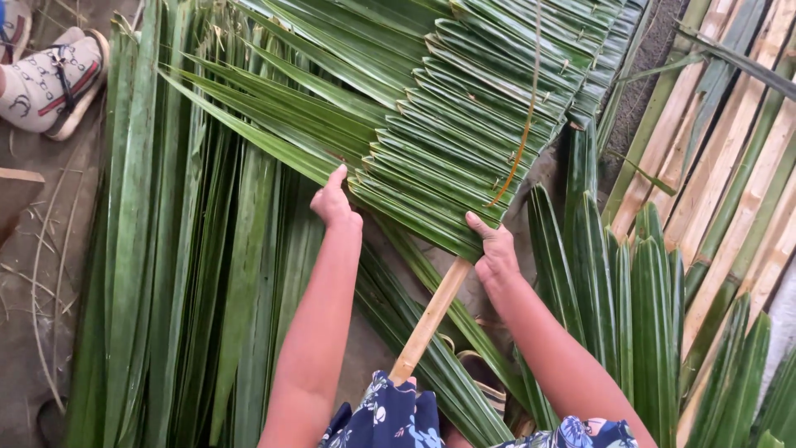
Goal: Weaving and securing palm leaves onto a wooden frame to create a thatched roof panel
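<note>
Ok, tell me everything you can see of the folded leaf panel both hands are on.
The leaf panel is a sheet of long green palm-like leaves, folded over and overlapped in neat rows along a pale wooden stick that juts toward the person. A thin tan strip runs down its rows. It lies tilted over loose leaves spread on the ground. The left hand presses its lower edge; the right hand grips the folded end beside the stick.

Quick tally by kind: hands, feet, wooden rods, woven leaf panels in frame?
Hands: 2, left hand and right hand, both on the woven leaf panel
Sandalled feet: 1
Wooden rods: 1
Woven leaf panels: 1
Total: 5
</note>
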